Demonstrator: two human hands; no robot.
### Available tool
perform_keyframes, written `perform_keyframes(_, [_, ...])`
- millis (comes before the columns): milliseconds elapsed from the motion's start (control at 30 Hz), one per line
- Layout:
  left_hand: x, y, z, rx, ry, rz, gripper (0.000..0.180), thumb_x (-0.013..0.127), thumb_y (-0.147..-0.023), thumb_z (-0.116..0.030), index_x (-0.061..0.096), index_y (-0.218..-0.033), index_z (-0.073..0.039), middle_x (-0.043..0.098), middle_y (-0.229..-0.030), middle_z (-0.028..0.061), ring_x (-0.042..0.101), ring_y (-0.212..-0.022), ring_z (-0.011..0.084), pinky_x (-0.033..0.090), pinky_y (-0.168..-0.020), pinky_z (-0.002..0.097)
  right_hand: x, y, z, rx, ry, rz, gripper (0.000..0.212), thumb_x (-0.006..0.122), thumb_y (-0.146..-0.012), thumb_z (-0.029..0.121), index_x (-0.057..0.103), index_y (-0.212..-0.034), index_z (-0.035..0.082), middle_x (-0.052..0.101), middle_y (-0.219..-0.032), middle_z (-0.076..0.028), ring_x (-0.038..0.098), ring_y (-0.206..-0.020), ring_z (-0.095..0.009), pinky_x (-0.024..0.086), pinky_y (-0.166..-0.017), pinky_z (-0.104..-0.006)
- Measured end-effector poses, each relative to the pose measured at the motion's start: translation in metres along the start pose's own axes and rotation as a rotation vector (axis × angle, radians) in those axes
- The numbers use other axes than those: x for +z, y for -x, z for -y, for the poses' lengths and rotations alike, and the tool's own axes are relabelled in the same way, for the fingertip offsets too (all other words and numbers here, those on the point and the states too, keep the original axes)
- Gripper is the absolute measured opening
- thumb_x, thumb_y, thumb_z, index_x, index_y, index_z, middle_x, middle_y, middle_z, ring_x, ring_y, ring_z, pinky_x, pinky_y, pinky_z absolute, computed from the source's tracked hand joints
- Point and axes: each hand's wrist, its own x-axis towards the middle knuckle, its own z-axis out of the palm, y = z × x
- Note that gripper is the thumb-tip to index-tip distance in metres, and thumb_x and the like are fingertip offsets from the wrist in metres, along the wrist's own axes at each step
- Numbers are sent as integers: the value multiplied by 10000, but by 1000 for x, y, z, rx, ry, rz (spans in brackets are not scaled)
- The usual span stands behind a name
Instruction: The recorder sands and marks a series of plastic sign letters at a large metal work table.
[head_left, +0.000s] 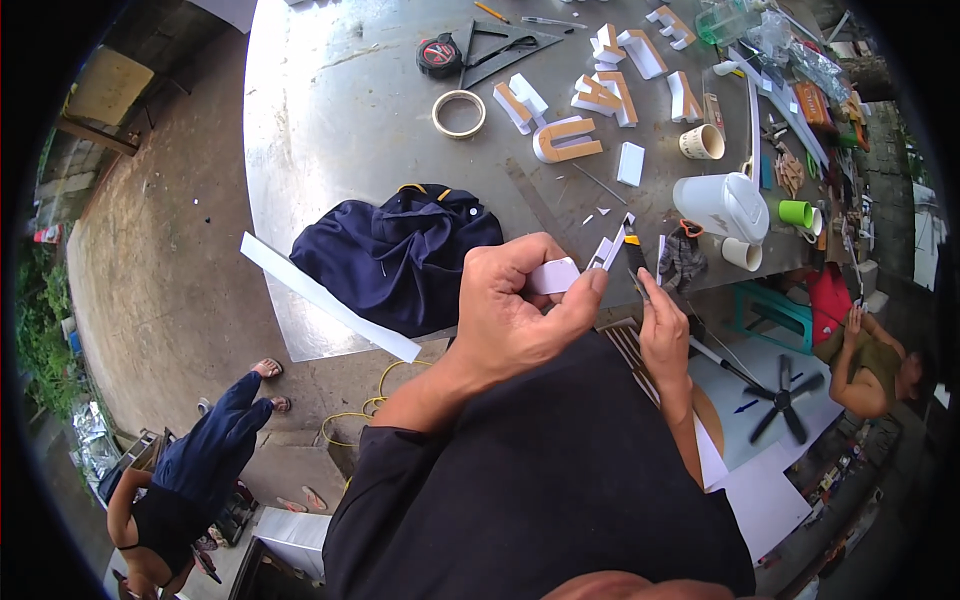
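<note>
In front of my chest, my left hand (515, 310) is closed on a small white piece (553, 277) with a flat rounded face and a thin slotted wall. My right hand (664, 335) grips a black and yellow utility knife (632, 252). The knife's tip points away from me, just beside the white piece; whether they touch I cannot tell. Small white scraps (603, 211) lie on the metal table (350, 110) just beyond. Farther off are several white cut-out letters with brown faces, among them a U-shaped one (567, 140), and a white block (630, 164).
A dark blue cloth (390, 260) and a long white strip (330, 297) lie at the table's near left edge. Tape roll (459, 115), tape measure (438, 56), white jug (722, 207) and cups (702, 142) stand around. A fan (783, 400) is at right. Two people are nearby.
</note>
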Motion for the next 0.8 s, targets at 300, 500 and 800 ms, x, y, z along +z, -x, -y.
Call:
perform_keyframes(300, [-21,-14,-2,231,-358,-35,320,815,-761,-160,556,-635,-20,502,-488,2,475,-439,46,369,-422,220,7,2,14,14,19,-8,429,464,-918,-35,550,-1336,8,644,-1187,-242,627,-1059,-421,498,-880,-449])
perform_keyframes(500, [-32,-34,37,-37,-129,-120,210,648,-968,-205,602,-918,-6,504,-662,-43,430,-585,23,327,-531,190,10,-17,15,176,24,-101,307,496,-937,18,554,-1238,-5,674,-1045,-248,646,-953,-432,503,-808,-469])
perform_keyframes(800, [-80,-24,123,-424,87,-185,281,519,-1041,-267,644,-1107,-24,588,-745,-20,455,-595,44,346,-539,194,48,-60,-72,153,-14,33,259,604,-888,115,571,-1126,16,665,-939,-280,635,-907,-464,488,-789,-502])
